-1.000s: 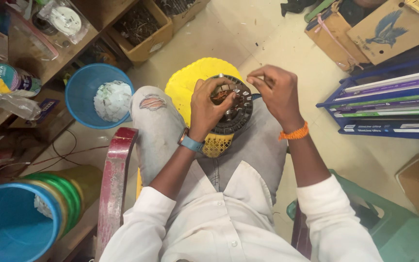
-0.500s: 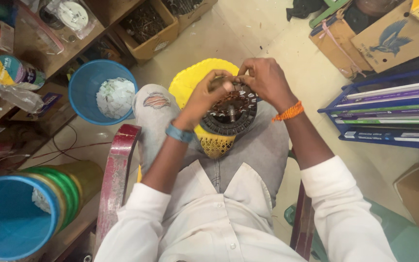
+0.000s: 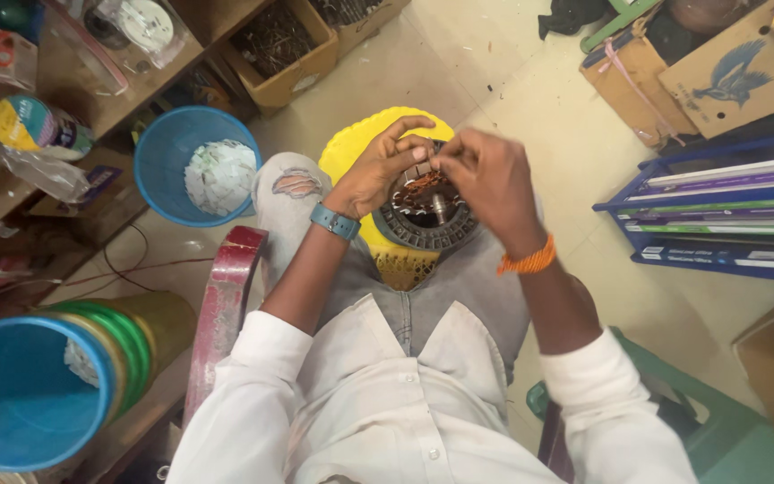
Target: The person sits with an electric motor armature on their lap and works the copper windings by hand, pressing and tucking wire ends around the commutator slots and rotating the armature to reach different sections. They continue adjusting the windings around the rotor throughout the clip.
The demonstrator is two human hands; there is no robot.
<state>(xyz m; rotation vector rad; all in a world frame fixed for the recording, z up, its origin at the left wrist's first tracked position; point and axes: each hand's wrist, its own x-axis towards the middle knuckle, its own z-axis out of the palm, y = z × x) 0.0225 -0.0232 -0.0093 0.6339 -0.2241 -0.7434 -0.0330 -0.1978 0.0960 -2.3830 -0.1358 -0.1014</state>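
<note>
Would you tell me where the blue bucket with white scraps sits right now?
In the head view, the blue bucket stands on the floor to the person's left, beside the torn knee and left of the yellow stool, below the wooden shelf.

Blue bucket: holds white scraps, left on floor.
Cardboard boxes: top right.
Blue rack: right side, holds flat sheets.
Green chair: lower right.
Shelf: upper left, cluttered.

Pale tiled floor (littered), wooden shelves, cardboard boxes.
</note>
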